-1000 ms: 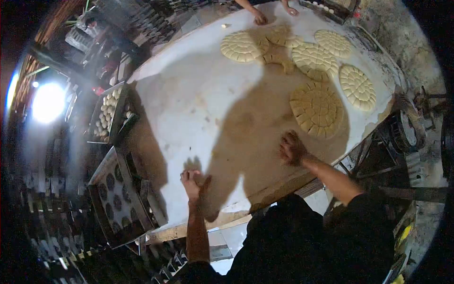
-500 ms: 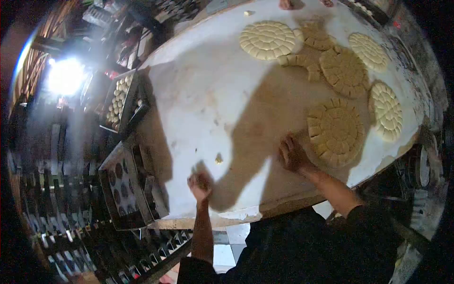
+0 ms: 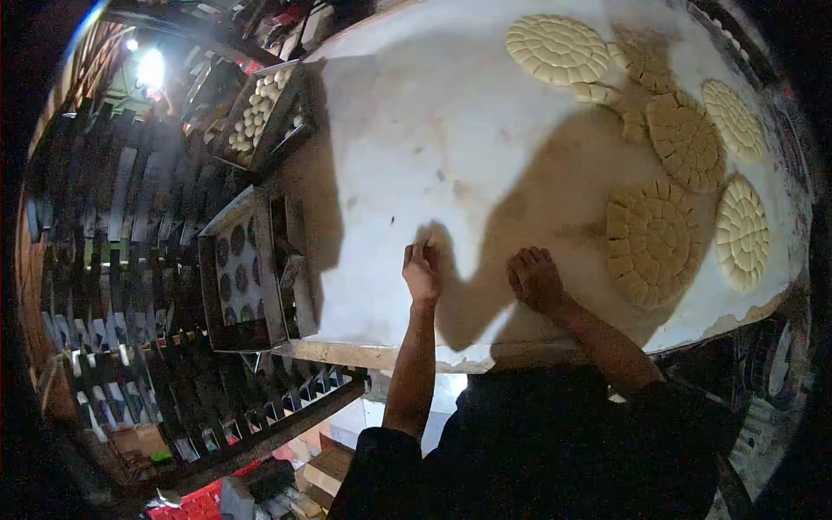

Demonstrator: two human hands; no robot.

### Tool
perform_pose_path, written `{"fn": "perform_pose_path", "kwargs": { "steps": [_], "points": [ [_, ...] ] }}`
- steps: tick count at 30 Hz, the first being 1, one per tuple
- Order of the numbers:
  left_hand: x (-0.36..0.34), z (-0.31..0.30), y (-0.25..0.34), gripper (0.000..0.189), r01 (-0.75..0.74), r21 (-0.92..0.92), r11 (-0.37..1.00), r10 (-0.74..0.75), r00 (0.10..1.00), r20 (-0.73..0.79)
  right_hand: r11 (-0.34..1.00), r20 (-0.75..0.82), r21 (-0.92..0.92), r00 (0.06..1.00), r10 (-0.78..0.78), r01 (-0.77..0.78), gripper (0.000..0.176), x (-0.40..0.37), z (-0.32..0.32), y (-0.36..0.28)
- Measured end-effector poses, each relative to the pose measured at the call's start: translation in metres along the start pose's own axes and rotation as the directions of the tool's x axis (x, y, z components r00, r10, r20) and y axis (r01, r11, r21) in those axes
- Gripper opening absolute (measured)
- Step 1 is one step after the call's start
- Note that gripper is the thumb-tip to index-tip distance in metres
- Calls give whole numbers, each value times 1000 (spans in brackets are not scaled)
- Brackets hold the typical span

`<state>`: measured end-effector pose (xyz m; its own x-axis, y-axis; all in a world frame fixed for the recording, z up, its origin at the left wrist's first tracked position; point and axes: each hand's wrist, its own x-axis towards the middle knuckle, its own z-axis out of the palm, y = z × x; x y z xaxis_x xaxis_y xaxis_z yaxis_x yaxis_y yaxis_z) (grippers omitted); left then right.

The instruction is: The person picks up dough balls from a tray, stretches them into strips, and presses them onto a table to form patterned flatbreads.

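Note:
My left hand (image 3: 422, 269) rests on the white floured table (image 3: 416, 130) near its front edge, fingers curled into a fist; anything beneath it is hidden. My right hand (image 3: 535, 277) lies knuckles up on the table a little to the right, fingers bent under, inside my own shadow. Just right of it is a round scored dough disc (image 3: 652, 243). More scored discs lie at the right edge (image 3: 742, 232), further back (image 3: 686, 140) and at the far side (image 3: 557, 48). A few small cut dough pieces (image 3: 594, 91) sit between them.
An empty dark baking tray (image 3: 238, 269) with round marks butts against the table's left edge. Behind it stands a tray of small dough balls (image 3: 260, 113). Racks of metal moulds (image 3: 130, 260) fill the left. A bright lamp (image 3: 154, 65) shines at the upper left.
The view has swung left and down. My left hand has moved up and right, closer to my right hand. A small dough bit seen beside it half a second ago no longer shows.

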<state>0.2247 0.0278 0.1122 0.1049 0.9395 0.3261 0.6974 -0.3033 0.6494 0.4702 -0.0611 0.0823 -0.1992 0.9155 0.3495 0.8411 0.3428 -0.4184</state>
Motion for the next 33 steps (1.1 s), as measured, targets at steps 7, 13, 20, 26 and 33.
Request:
{"fn": "perform_pose_path", "kwargs": {
  "steps": [7, 13, 20, 26, 33],
  "points": [
    [-16, 0, 129, 20, 267, -139, 954, -147, 816, 559, 657, 212, 707, 964, 158, -263, 36, 24, -42, -13],
    [-23, -5, 173, 12, 145, -232, 962, 3, 843, 538, 864, -104, 458, 952, 287, -210, 38, 6, -69, -31],
    [-9, -39, 153, 9, -221, -401, 889, 455, 530, 716, 931, -188, 170, 917, 351, -322, 29, 1, -94, -44],
    [-29, -71, 122, 27, 222, -391, 893, 57, 807, 588, 893, -364, 353, 838, 406, -279, 23, -1, -72, -22],
    [-118, -73, 1, 28, -68, -183, 981, 121, 947, 297, 986, 56, 117, 990, -129, 122, 16, -132, -24, 10]
  ]
}}
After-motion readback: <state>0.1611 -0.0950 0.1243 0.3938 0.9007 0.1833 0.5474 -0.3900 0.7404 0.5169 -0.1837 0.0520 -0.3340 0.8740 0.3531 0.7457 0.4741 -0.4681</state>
